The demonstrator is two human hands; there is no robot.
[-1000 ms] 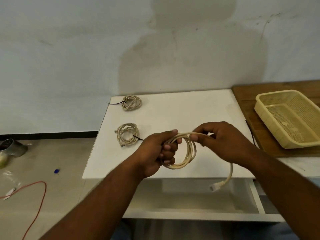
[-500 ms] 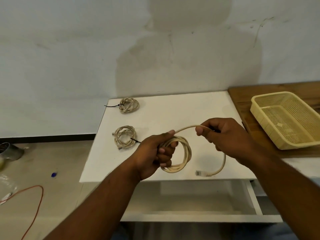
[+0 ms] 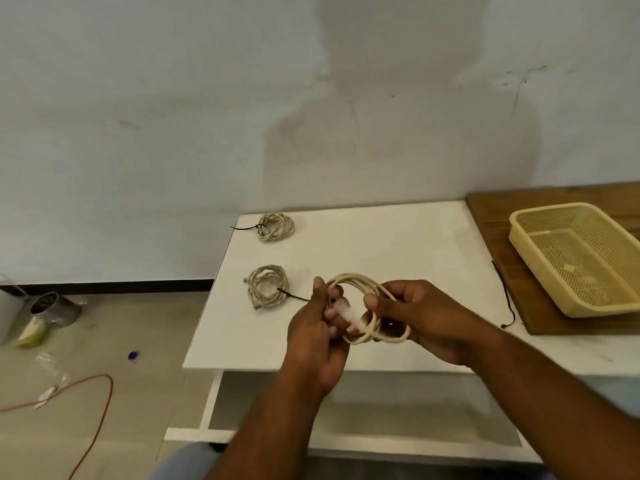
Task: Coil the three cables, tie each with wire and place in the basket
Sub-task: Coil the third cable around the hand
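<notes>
A beige cable coil point(image 3: 363, 282) is held above the front of the white table point(image 3: 381, 244). My left hand point(image 3: 318, 327) grips its left side, and my right hand point(image 3: 426, 317) grips its right side with fingers curled round the loops. The cable's pale plug end looks blurred between my hands. Two other beige coils lie on the table's left part, each with a black wire tie: one point(image 3: 266, 287) near my left hand, one point(image 3: 276, 226) at the back. A loose black wire point(image 3: 507, 296) lies at the table's right edge. The yellow basket point(image 3: 540, 261) stands empty at the right.
The basket stands on a wooden board point(image 3: 491, 216) to the right of the table. On the floor at the left lie an orange cord point(image 3: 93, 410), a metal cup point(image 3: 52, 308) and small scraps. A wall rises behind the table.
The loose cable end that hung from my right hand has been brought up into the coil. My right hand moved in and now grips the coil's right side.
</notes>
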